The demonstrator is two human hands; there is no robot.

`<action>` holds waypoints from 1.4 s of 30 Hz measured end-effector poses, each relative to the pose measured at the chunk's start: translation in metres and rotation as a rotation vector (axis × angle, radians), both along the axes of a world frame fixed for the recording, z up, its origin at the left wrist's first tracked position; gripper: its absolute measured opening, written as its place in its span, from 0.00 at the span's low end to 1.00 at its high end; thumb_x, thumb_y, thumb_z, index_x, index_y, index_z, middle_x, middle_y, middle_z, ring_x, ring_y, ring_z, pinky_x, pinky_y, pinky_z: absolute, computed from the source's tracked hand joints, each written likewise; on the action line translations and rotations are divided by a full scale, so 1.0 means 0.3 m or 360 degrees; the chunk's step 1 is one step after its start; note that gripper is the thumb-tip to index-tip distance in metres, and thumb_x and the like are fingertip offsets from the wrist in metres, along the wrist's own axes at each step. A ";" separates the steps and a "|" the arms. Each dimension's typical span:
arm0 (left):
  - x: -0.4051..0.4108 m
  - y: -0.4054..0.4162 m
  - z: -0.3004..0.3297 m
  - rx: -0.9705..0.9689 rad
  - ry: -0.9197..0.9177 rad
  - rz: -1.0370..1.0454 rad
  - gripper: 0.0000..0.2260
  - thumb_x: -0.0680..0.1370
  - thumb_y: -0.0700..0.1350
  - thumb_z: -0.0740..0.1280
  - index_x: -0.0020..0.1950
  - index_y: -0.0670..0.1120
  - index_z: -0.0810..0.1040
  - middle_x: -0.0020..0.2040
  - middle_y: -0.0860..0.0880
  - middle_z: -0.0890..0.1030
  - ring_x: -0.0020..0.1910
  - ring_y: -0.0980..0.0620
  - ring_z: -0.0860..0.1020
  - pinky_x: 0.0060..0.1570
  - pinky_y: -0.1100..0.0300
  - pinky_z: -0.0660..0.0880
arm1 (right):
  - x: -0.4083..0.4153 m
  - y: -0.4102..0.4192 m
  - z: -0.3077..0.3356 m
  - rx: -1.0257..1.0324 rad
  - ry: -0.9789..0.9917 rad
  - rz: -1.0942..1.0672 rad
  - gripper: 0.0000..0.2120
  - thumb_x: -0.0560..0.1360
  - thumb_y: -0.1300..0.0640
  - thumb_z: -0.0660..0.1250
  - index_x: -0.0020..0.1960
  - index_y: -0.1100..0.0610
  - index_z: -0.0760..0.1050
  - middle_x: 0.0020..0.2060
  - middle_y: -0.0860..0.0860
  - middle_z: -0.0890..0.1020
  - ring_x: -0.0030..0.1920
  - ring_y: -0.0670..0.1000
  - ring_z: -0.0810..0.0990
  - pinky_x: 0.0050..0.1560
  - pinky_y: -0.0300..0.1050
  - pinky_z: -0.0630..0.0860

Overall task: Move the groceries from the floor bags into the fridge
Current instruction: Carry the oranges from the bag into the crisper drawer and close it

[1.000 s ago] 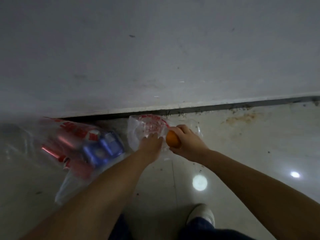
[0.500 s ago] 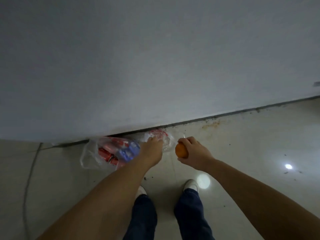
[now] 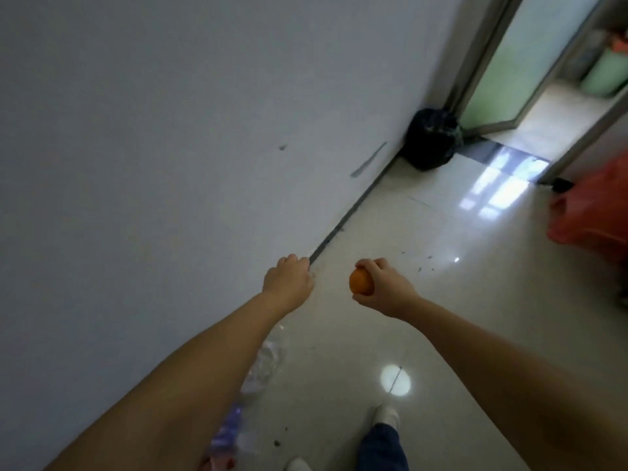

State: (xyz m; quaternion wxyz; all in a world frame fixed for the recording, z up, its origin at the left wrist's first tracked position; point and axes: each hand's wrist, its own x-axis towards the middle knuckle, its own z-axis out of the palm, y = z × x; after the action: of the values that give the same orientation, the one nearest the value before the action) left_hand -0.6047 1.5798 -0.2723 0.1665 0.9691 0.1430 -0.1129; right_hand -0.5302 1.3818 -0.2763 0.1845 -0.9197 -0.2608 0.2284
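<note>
— Two bags on the floor (image 3: 390, 317), logged?
— One clear plastic bag (image 3: 263, 365) lies along the wall (image 3: 153, 147), partly hidden under the left forearm; blurred blue and red packaging shows in it near the frame's bottom edge. One black bag (image 3: 431, 139) sits in the far corner where the wall meets a glass door (image 3: 509, 59).
— Other items?
— One red plastic bag (image 3: 594, 212) at the right edge, blurred. Shoes and dark trouser legs at the bottom edge.
— Task item, location?
— One orange (image 3: 361, 282), off the floor, held in the right hand (image 3: 382, 287); fingers curl over its top, thumb below.
— Left hand (image 3: 289, 282)?
— Extended forward beside the wall, knuckles up, fingers curled under. Whether it grips anything cannot be told; the fingertips are hidden.
— Spacing?
— Hands are near each other, apart, both forearms reaching out above the floor.
</note>
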 end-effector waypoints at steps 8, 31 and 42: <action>0.205 -0.715 0.270 -0.0032 -0.0198 -0.0721 0.13 0.79 0.47 0.58 0.60 0.43 0.73 0.59 0.43 0.74 0.57 0.43 0.73 0.54 0.51 0.72 | -0.125 -0.755 0.272 0.0045 -0.0205 -0.0771 0.30 0.70 0.45 0.71 0.68 0.47 0.63 0.65 0.51 0.68 0.57 0.55 0.74 0.53 0.48 0.76; -0.202 -3.008 0.503 -0.0251 -0.0317 -0.1838 0.12 0.80 0.47 0.57 0.58 0.43 0.74 0.57 0.42 0.75 0.55 0.43 0.74 0.54 0.51 0.74 | -0.966 -2.787 0.566 -0.0334 -0.0623 -0.1621 0.32 0.71 0.44 0.70 0.71 0.49 0.63 0.64 0.52 0.69 0.60 0.55 0.74 0.57 0.47 0.74; 0.224 -3.536 0.549 -0.0263 -0.0392 -0.1862 0.12 0.80 0.46 0.57 0.57 0.42 0.75 0.56 0.42 0.76 0.53 0.43 0.75 0.54 0.50 0.74 | -0.613 -3.332 0.584 -0.0177 -0.0757 -0.1763 0.30 0.70 0.44 0.72 0.68 0.47 0.64 0.62 0.52 0.70 0.58 0.55 0.75 0.55 0.48 0.75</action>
State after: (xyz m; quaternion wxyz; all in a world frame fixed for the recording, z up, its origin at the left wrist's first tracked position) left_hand -0.5373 0.5190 -0.1074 0.1668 0.8768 -0.4433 -0.0835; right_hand -0.7141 0.3824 -0.1012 0.1642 -0.9528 0.2350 -0.1003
